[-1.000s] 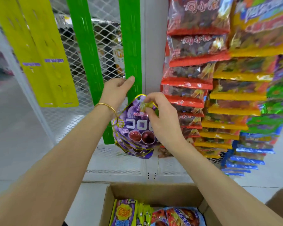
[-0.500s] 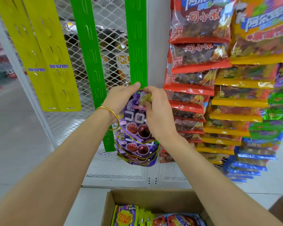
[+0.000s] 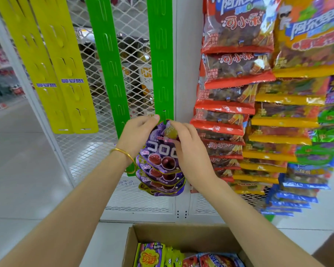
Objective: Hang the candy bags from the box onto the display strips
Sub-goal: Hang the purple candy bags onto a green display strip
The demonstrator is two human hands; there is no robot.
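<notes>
A purple grape candy bag (image 3: 162, 149) is held up against the right green display strip (image 3: 160, 60), its top edge at a hook slot. My left hand (image 3: 137, 133) pinches the bag's top left corner, thumb against the strip. My right hand (image 3: 189, 151) grips the bag's top right part, covering its right side. Several more purple bags (image 3: 160, 182) hang below it on the same strip. The cardboard box (image 3: 189, 239) sits on the floor below, holding several candy bags (image 3: 150, 255).
A second green strip (image 3: 108, 60) and two yellow strips (image 3: 54, 68) hang bare on the white mesh panel. Full columns of red bags (image 3: 233, 74), yellow bags (image 3: 285, 120) and blue bags (image 3: 293, 195) crowd the right. Grey floor lies to the left.
Both hands have lifted the purple bag a little higher against the green strip, and my left hand has closed in on its top corner. The view tilted down slightly.
</notes>
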